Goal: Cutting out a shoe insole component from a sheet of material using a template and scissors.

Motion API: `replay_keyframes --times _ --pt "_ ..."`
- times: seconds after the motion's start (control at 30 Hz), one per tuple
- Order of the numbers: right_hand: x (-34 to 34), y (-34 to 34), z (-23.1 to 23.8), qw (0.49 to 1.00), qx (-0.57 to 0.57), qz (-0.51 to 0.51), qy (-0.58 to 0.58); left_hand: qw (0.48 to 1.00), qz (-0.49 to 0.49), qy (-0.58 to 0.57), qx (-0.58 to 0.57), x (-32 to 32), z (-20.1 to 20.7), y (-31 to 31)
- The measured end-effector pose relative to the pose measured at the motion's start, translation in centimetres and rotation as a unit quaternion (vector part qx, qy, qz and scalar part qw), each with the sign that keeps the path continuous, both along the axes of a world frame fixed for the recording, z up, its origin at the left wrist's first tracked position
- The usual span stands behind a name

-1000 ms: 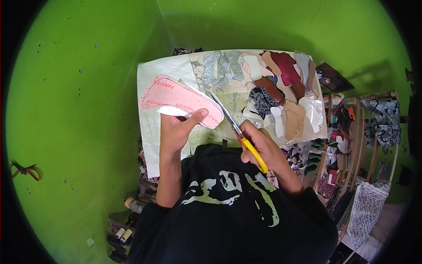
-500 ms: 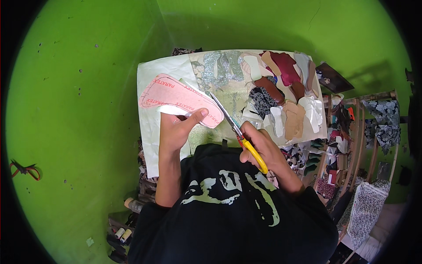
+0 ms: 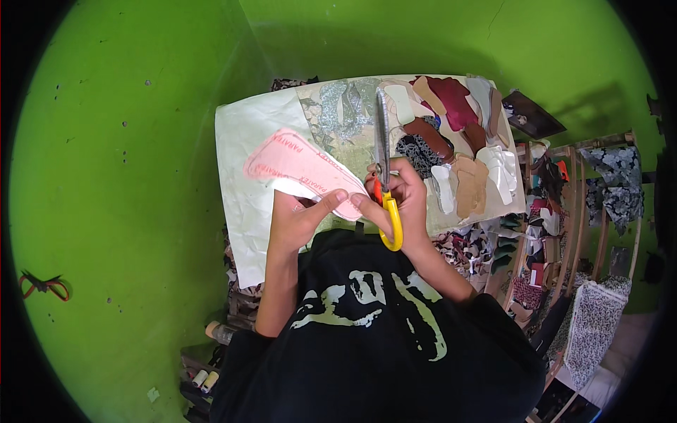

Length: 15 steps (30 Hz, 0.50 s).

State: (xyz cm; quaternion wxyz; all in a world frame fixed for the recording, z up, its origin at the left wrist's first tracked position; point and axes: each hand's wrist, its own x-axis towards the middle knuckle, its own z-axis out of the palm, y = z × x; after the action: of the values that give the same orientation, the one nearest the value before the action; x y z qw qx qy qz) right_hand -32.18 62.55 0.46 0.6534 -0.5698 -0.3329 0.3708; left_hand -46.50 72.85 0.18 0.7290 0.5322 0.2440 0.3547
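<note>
A pink insole-shaped piece [image 3: 290, 161] with red print and a drawn outline is held over the table. My left hand [image 3: 295, 224] is closed on its near edge, thumb on top and fingers underneath. My right hand [image 3: 407, 206] holds scissors [image 3: 382, 137] with yellow and red handles, the blades pointing up and away from me. The blades look closed together. My right thumb and fingertips also touch the narrow right end of the pink piece, close to my left thumb.
The table [image 3: 243, 233] has a pale sheet on its left. Cut shoe-shaped pieces in brown [image 3: 429, 138], dark red [image 3: 451, 102] and tan [image 3: 470, 190] lie on its right side. A wooden rack [image 3: 575, 211] with fabric stands at the right, and green walls [image 3: 141, 176] surround the table.
My right hand has turned the scissors upright, and its fingers have come to the insole piece's narrow end. The piece and my left hand have shifted slightly right and nearer.
</note>
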Motion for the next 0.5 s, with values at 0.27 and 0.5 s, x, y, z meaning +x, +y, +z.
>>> replay_keyframes --times 0.27,0.5 --pt "-1.7 0.1 0.0 0.997 -0.015 -0.023 0.068 0.986 0.164 -0.001 0.033 1.3 -0.7 -0.7" --pt "-2.2 -0.4 0.6 0.995 -0.035 0.018 0.089 0.983 0.171 -0.065 -0.001 1.2 -2.4 -0.5"
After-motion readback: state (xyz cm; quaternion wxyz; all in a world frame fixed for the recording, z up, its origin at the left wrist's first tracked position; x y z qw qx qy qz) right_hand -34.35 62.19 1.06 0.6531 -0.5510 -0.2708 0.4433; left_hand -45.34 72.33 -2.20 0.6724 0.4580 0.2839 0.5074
